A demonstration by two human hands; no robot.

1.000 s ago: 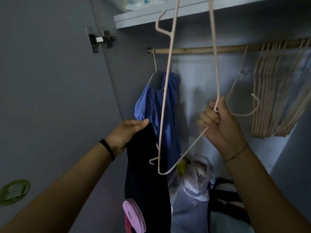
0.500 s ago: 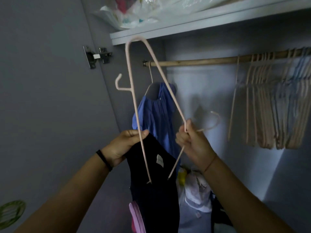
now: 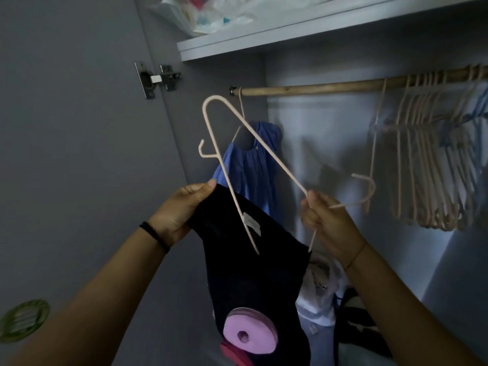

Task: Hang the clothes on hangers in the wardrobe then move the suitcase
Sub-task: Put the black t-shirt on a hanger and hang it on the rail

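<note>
My left hand (image 3: 182, 208) grips the top edge of a black garment (image 3: 250, 265) with a white label and a pink print low down. My right hand (image 3: 326, 220) holds a pale pink wire hanger (image 3: 229, 165) near its neck, with the hook pointing right. One end of the hanger sits inside the garment's opening. A blue garment (image 3: 248, 170) hangs on another hanger at the left end of the wooden rail (image 3: 317, 87). The suitcase is not in view.
Several bare pink hangers (image 3: 433, 165) hang bunched at the rail's right end. A shelf (image 3: 290, 30) above carries plastic bags. The open wardrobe door (image 3: 79, 154) with its hinge stands at the left. Bags and cloth lie heaped on the wardrobe floor (image 3: 324, 294).
My right hand brought the hanger down and left from the rail to the black garment. The hanger's end now enters the garment's opening. My left hand kept its hold.
</note>
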